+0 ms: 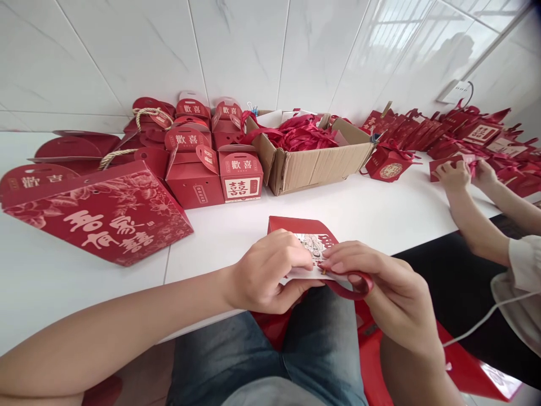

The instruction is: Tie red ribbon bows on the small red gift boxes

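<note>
At the near edge of the bench (220,242), the left hand (268,273) grips the box (291,225), partly hiding it; the right hand (393,285) pinches a ribbon (362,287), its end hard to make out.

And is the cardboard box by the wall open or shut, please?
Open: the cardboard box is uncovered on top, with red ribbons heaped inside.

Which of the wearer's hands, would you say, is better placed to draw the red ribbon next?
Probably the right hand: the red ribbon loops beside its thumb, within its grasp, whereas the left hand is occupied gripping the printed box.
</note>
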Motion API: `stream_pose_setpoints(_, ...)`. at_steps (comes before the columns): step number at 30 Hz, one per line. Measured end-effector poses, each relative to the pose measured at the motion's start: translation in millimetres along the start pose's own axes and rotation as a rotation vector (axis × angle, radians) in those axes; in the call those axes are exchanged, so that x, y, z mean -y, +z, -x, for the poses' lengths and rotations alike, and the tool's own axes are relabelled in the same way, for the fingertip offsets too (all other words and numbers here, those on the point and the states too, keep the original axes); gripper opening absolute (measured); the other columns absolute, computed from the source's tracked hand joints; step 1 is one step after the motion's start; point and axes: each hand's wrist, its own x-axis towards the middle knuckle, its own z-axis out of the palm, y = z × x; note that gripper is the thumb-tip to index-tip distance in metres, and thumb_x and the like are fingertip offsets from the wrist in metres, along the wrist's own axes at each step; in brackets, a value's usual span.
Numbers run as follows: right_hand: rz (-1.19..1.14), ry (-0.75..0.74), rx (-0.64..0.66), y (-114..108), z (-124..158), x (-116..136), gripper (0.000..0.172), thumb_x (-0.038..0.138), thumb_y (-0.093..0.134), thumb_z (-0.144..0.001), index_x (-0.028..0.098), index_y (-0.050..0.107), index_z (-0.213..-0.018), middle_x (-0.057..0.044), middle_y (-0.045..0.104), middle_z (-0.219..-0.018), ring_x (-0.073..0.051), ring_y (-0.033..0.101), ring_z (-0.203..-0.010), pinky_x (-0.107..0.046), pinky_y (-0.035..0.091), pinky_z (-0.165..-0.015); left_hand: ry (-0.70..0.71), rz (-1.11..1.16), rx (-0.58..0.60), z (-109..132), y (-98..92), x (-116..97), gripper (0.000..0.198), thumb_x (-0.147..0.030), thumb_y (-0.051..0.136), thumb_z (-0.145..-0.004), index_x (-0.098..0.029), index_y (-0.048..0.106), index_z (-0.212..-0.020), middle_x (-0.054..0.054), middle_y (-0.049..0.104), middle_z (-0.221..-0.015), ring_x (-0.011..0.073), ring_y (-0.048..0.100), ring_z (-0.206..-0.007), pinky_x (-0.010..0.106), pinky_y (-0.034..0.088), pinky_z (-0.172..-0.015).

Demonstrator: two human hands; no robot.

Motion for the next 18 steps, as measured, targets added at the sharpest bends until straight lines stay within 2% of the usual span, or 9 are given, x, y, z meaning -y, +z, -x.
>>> stream_pose_setpoints(4,0.012,-0.038,-0.008,-0.5,0.6,-1.2,0.024,0.011,0.052,-0.088,0.024,0.067,-0.102,-0.006,0.07,-0.091,-0.024,0.066,-0.093,-0.042,0.054,-0.082,-0.003,-0.058,0.023,-0.8,-0.4,-1.7,0.031,-0.016,0.068,-0.079,-0.015,0.054,-0.106,0.008,0.068,-0.081,0.0177,0.064,-0.073,0.03,0.053,-0.065)
stream_pose_setpoints(13,0.049,-0.064,-0.083,5.6,3.5,-2.9,0.023,0.008,0.054,-0.085,0.021,0.066,-0.1,-0.006,0.069,-0.086,-0.024,0.065,-0.09,-0.042,0.053,-0.078,0.018,-0.086,0.022,-0.3,-0.9,-2.0,0.032,-0.015,0.069,-0.078,-0.01,0.06,-0.109,0.01,0.066,-0.081,0.0187,0.064,-0.074,0.03,0.052,-0.064)
stream_pose_setpoints(18,0.209,-0.097,-0.091,5.5,-0.2,-0.7,0.023,0.006,0.055,-0.083,0.018,0.066,-0.099,-0.009,0.067,-0.09,-0.025,0.062,-0.094,-0.042,0.051,-0.08,0.04,-0.08,0.037,-0.1,-0.6,1.4,0.033,-0.015,0.067,-0.08,-0.012,0.059,-0.112,0.01,0.067,-0.084,0.0179,0.063,-0.074,0.031,0.052,-0.065)
